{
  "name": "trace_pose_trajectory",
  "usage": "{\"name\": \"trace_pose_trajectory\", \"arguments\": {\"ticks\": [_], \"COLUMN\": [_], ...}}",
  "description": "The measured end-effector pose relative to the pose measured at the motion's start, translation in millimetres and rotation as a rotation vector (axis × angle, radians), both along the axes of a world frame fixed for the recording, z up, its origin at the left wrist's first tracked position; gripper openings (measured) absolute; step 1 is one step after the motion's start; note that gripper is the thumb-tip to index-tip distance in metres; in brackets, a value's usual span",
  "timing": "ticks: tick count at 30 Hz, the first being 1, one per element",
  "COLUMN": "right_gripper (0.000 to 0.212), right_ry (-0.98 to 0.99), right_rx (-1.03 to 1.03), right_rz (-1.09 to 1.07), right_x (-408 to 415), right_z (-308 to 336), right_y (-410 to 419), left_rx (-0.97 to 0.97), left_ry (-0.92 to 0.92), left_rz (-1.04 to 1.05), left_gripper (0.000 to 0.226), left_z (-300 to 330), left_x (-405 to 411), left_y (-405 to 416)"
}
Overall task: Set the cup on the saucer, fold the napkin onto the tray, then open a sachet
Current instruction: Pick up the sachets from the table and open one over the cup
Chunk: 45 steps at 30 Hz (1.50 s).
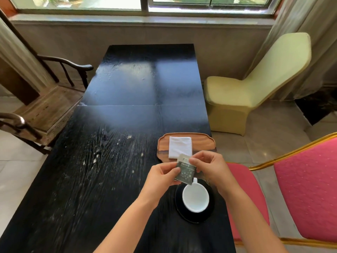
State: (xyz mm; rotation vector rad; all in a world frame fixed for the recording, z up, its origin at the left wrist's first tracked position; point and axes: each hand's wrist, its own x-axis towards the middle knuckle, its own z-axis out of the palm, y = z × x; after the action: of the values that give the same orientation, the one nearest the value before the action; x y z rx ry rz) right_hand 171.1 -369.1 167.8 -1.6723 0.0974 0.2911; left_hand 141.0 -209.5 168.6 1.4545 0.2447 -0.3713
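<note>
Both hands pinched sachet (185, 170) above cup (196, 197), left hand (160, 177) at near-left edge, right hand (207, 166) at top corner; thin, light, crinkly packet, probably tears best from top edge

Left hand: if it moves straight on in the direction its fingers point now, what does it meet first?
Most likely the sachet that the left hand already pinches, then the right hand beyond it; depth is unclear.
</note>
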Motion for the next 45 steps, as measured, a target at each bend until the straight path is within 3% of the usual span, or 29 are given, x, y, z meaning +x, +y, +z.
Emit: {"name": "trace_pose_trajectory", "arguments": {"ticks": [6, 10, 15, 21, 24, 29, 33, 36, 45], "right_gripper": [0.017, 0.010, 0.017, 0.008, 0.010, 0.015, 0.013, 0.013, 0.010], "right_ry": [-0.020, 0.037, 0.061, 0.092, 0.089, -0.024, -0.172, -0.199, -0.250], "right_rx": [-0.065, -0.108, -0.262, -0.444, -0.521, -0.700, -0.895, -0.918, -0.951], "right_rz": [-0.054, -0.001, 0.093, 0.124, 0.121, 0.173, 0.176, 0.171, 0.195], "right_x": [30.5, 58.9, 109.9, 164.7, 179.7, 191.6, 191.0, 192.3, 197.6], "right_z": [-19.7, -36.0, -62.7, -138.9, -167.1, -196.6, -204.3, -205.2, -206.0], "right_y": [-36.8, -62.0, -89.3, -101.2, -99.3, -101.0, -102.1, -102.9, -96.5], "left_rx": [0.033, 0.072, 0.220, 0.596, 0.828, 1.140, 1.192, 1.183, 1.311], "left_ry": [0.094, 0.113, 0.074, -0.127, -0.292, -0.208, -0.116, -0.064, -0.193], "left_rz": [0.162, 0.242, 0.251, 0.104, -0.119, -0.457, -0.509, -0.523, -0.471], "left_gripper": [0.007, 0.008, 0.014, 0.044, 0.053, 0.066, 0.071, 0.072, 0.084], "left_z": [-24.3, -47.9, -87.1, -125.3, -141.8, -159.0, -168.6, -173.4, -191.8], "left_x": [17.3, 41.9, 81.1, 104.6, 103.9, 108.9, 115.1, 115.8, 112.1], "left_y": [-38.7, -67.3, -95.2, -123.2, -132.4, -149.4, -160.3, -164.9, -163.8]}}
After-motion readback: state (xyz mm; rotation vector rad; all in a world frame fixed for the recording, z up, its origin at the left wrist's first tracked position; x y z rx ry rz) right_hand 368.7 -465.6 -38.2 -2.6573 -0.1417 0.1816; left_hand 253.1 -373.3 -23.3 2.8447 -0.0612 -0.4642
